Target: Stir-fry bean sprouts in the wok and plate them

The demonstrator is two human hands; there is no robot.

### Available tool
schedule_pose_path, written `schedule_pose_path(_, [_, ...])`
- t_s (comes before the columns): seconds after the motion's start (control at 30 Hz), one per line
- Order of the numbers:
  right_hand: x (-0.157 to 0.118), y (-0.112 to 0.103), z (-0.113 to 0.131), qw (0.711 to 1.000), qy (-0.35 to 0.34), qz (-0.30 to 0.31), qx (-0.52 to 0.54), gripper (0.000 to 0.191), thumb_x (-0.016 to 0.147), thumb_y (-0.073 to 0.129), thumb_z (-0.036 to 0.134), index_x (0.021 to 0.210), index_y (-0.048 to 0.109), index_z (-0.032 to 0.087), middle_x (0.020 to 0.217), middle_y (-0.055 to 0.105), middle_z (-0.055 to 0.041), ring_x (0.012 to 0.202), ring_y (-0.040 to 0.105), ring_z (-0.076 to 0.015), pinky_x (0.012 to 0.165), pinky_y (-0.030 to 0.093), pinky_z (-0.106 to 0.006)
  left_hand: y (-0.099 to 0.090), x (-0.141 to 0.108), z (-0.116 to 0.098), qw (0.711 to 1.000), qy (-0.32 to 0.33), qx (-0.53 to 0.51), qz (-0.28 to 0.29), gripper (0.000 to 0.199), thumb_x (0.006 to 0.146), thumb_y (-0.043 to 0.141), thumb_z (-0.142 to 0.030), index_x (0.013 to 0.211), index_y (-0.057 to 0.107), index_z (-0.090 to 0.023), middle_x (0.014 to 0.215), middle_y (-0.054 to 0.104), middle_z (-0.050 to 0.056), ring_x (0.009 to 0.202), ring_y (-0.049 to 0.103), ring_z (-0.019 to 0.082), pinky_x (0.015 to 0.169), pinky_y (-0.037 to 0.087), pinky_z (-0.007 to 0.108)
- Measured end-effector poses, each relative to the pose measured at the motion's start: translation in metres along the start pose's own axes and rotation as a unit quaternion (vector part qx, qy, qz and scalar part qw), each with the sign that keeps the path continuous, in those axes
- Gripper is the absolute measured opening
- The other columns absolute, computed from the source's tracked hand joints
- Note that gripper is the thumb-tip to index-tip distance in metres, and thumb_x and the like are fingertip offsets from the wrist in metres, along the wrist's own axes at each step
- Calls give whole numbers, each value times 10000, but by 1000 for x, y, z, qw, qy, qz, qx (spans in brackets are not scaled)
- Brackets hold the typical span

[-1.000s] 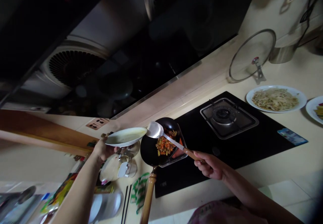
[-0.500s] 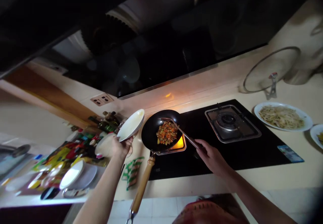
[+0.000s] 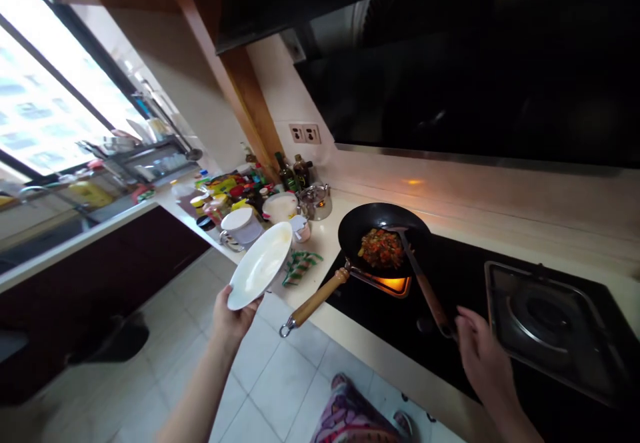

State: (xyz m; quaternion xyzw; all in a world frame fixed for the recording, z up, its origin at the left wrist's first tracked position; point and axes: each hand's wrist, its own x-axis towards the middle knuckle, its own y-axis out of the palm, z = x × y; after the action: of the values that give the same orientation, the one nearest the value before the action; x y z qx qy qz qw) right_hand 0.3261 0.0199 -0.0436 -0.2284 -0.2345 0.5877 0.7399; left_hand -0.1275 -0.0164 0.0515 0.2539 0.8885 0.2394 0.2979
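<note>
My left hand (image 3: 236, 316) grips the rim of a white plate (image 3: 263, 263), tilted over the floor by the counter's edge. A black wok (image 3: 350, 233) with a wooden handle (image 3: 320, 296) sits on the lit left burner. Chopped orange and green food (image 3: 381, 248) lies in it. A spatula (image 3: 427, 290) rests in the wok, its wooden handle leaning out over the front right rim. Just right of the handle's end is my right hand (image 3: 483, 350), its fingers loosely bent and holding nothing.
An unlit burner (image 3: 547, 316) is at the right. Left of the wok are a green striped cloth (image 3: 301, 266), a glass teapot (image 3: 316, 202), bottles (image 3: 287, 175) and jars. A sink counter (image 3: 105, 220) lies under the window.
The view has swung left, bringing the window and floor in. My right hand has let go of the spatula, which stays in the wok. My left hand and its plate have moved away from the wok.
</note>
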Motion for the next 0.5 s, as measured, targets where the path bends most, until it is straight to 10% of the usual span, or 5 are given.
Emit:
schedule_pose_path(0.1, [-39, 23, -28, 994, 80, 36, 57, 493, 816, 406, 632, 987, 603, 214, 851, 724, -94, 643, 690, -216, 573, 550, -298, -39, 6, -13, 999, 10, 3, -38, 373, 883, 327, -188, 1110, 620, -146, 757, 720, 55, 566, 648, 161, 518, 550, 268])
schedule_pose_path(0.23, [-78, 105, -21, 988, 48, 132, 66, 420, 816, 450, 570, 954, 639, 221, 863, 740, -87, 716, 707, -230, 621, 568, -300, -78, 35, -30, 993, 30, 57, -97, 364, 889, 355, -194, 1125, 631, -166, 752, 724, 26, 589, 653, 147, 627, 574, 276])
schedule_pose_path(0.4, [-59, 248, 80, 967, -210, 136, 50, 304, 888, 401, 312, 963, 674, 203, 910, 726, -101, 853, 694, -245, 764, 564, -369, -111, 83, -58, 986, 17, 94, -138, 379, 871, 421, -176, 1210, 592, -186, 730, 730, 2, 658, 683, 148, 730, 572, 261])
schedule_pose_path(0.5, [-23, 326, 145, 961, -242, 126, 43, 318, 885, 435, 252, 1124, 637, 195, 1147, 661, -116, 1103, 597, -243, 964, 473, -394, -121, 103, -73, 986, 1, 110, -124, 379, 852, 460, -187, 1202, 603, -176, 786, 754, 32, 767, 714, 193, 792, 575, 309])
